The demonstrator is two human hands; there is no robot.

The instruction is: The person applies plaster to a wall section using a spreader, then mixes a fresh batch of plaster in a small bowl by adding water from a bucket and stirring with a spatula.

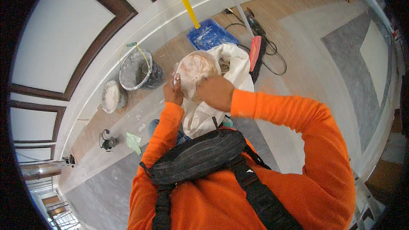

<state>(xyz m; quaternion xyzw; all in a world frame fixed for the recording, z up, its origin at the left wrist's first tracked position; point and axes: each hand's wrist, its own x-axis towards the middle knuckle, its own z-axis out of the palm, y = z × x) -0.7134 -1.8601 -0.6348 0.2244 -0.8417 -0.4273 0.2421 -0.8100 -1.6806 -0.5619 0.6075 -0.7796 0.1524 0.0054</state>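
Observation:
A round tub [194,69] with pale pinkish-white residue over its inside is tilted up toward me in front of my body. Its left rim is gripped by my left hand [172,90], thumb up along the edge. My right hand [215,93] is curled at the tub's near right side; it is slightly blurred, and what its fingers hold, if anything, is hidden. Beneath and beside the tub lies a crumpled white woven sack [234,66], its mouth partly open.
To the left stand a dirty black bucket [151,74] and a smaller whitish-crusted bucket [121,98]. Beyond the sack are a blue paint tray [211,34], a pink-headed broom [255,53] and a corded power tool [254,23]. A respirator mask [108,140] and green cloth [133,142] lie on the floor.

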